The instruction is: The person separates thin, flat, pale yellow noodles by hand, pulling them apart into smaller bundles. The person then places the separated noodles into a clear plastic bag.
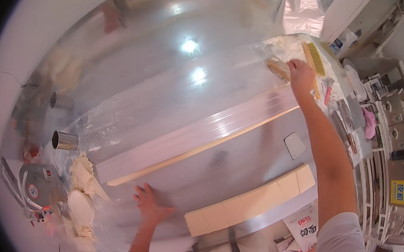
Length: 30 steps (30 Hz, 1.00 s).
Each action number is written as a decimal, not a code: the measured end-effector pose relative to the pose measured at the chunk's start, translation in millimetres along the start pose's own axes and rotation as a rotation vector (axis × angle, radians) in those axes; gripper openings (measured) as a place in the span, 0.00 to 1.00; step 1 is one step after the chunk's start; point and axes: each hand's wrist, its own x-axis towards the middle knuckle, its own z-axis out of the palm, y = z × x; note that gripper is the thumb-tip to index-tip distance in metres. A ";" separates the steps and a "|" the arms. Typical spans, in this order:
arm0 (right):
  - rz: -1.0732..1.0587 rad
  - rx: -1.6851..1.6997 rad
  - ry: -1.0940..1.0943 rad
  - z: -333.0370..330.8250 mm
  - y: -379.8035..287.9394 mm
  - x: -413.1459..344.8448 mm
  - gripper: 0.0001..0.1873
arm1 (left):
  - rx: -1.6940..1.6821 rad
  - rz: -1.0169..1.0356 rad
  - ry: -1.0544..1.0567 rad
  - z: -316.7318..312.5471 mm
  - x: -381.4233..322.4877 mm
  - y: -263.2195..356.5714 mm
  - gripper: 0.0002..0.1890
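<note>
My left hand (150,207) is over the steel worktable (220,158), fingers spread, holding nothing. It is near the left end of a long narrow strip of dough (199,147) that runs diagonally along a glossy, see-through strip (189,134), apparently plastic. At the far right end of that strip is my right hand (300,77), its fingers curled beside a dough scraper (279,68) with a wooden handle. Whether the fingers grip anything is hidden. Closer to me lies a long row of pale dough blocks (249,200) with cut lines across it.
A bench brush (315,60) and a red-handled tool (328,94) lie in flour at right. A pale rounded plate (295,145) lies near my right forearm. Left are a metal cup (65,141), dough scraps (84,174), a white disc (81,207) and a metal machine (41,187).
</note>
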 end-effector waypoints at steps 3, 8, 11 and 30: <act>-0.186 -0.048 0.121 39.4 40.4 64.8 0.12 | 0.012 0.058 0.058 11.5 14.1 -7.3 0.85; -0.387 -0.231 0.223 71.3 54.8 141.3 0.21 | -0.031 0.074 0.078 17.2 10.6 -13.8 0.87; -0.481 -0.271 0.282 81.8 73.8 170.9 0.20 | -0.040 0.062 0.056 14.2 14.0 -6.8 0.87; -0.135 0.433 -0.582 -22.2 37.6 200.1 0.10 | -0.005 0.016 0.066 7.9 11.0 0.0 0.90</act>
